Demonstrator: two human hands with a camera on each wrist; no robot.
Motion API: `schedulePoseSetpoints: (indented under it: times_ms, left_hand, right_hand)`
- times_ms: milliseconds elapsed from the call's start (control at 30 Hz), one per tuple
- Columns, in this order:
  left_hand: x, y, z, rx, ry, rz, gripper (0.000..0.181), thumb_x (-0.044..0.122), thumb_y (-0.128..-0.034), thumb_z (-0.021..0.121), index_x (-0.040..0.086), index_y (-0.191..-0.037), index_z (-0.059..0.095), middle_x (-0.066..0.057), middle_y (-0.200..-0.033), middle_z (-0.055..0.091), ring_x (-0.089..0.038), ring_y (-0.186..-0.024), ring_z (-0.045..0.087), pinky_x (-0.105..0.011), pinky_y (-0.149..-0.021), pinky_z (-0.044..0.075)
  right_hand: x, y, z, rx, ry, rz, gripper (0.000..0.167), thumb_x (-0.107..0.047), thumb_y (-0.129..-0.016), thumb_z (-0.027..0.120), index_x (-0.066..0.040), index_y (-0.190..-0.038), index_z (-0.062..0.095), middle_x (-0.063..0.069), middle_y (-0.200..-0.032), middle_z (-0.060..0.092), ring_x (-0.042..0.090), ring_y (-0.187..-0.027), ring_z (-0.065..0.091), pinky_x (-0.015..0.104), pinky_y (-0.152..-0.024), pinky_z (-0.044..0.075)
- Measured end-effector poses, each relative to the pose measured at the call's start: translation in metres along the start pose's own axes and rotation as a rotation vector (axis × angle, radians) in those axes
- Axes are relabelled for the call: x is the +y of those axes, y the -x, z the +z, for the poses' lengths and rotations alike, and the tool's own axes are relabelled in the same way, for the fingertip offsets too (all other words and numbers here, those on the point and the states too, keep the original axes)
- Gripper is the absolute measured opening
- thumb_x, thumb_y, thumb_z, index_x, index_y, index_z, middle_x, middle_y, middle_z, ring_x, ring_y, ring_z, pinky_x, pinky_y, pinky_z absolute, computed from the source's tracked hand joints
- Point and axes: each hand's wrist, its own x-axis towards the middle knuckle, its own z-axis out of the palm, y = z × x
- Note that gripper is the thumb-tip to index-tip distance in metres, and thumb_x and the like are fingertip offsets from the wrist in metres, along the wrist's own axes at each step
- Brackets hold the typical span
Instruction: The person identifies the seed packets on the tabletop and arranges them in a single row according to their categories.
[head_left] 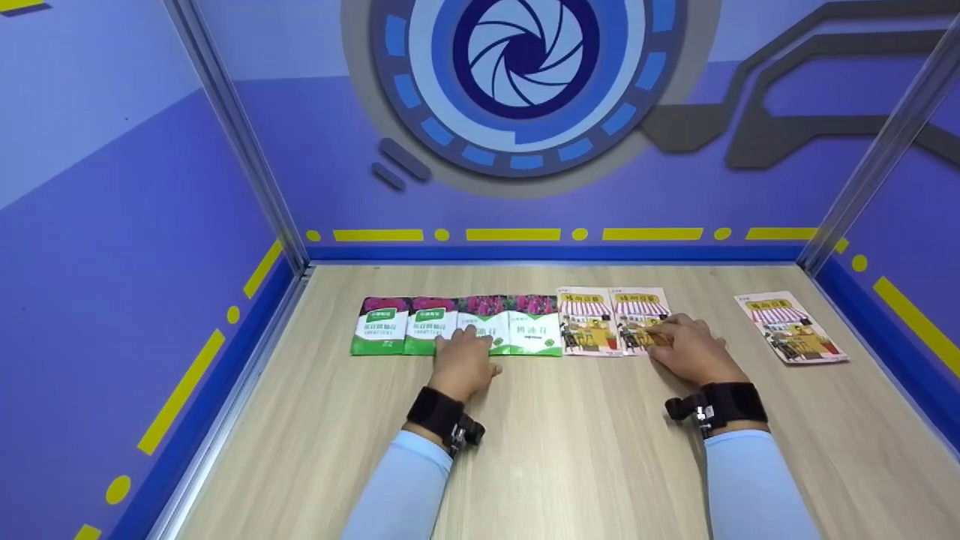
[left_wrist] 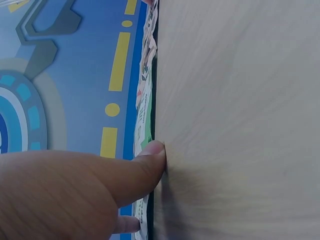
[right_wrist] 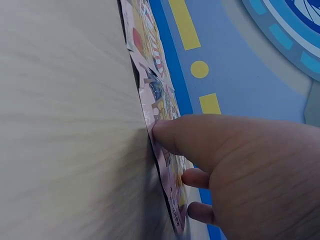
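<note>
A row of flat seed packets lies on the table. Two green packets with magenta flowers (head_left: 379,326) form its left end, beside two white-and-green flower packets (head_left: 535,326). Two pink packets with a striped awning picture (head_left: 589,322) continue it to the right. My left hand (head_left: 463,365) rests over the lower edges of the middle green and white packets, with its thumb (left_wrist: 150,159) at the packet edge. On the rightmost pink packet of the row (right_wrist: 156,95), my right hand (head_left: 696,352) presses its thumb and fingertips, covering its lower right corner.
Another pink awning packet (head_left: 791,328) lies apart and slightly turned, to the right of my right hand. Blue and purple printed panels (head_left: 525,210) wall the wooden table (head_left: 570,450) at the back and both sides.
</note>
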Motion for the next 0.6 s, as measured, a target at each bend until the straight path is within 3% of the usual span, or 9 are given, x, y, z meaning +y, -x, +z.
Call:
schedulePoseSetpoints:
  times_ms: [300,467,600]
  left_hand:
    - [0.0,0.001,0.002,0.014,-0.016,0.016,0.06,0.05,-0.104,0.081,0.017,-0.153,0.072,-0.017,-0.155,0.067,-0.04,-0.145,0.062,-0.07,-0.12,0.047]
    - [0.0,0.001,0.001,0.001,-0.017,0.008,0.059,0.051,-0.1048,0.08,0.016,-0.152,0.073,-0.016,-0.157,0.067,-0.04,-0.147,0.061,-0.071,-0.122,0.045]
    - [0.001,0.001,0.001,-0.007,-0.027,0.001,0.059,0.052,-0.1052,0.079,0.016,-0.152,0.073,-0.016,-0.158,0.067,-0.04,-0.148,0.061,-0.072,-0.123,0.044]
  right_hand:
    - [0.007,-0.001,-0.004,0.025,-0.027,-0.009,0.045,-0.033,-0.111,0.073,-0.011,-0.15,0.074,0.028,-0.159,0.059,0.062,-0.148,0.049,0.096,-0.113,0.033]
    - [0.026,0.01,-0.021,0.089,-0.028,0.071,0.051,-0.034,-0.113,0.068,0.0,-0.152,0.068,0.036,-0.16,0.055,0.067,-0.146,0.047,0.088,-0.117,0.038]
    - [0.049,0.026,-0.037,0.134,-0.046,0.188,0.055,-0.03,-0.113,0.064,0.007,-0.154,0.062,0.044,-0.159,0.053,0.069,-0.146,0.047,0.083,-0.121,0.039]
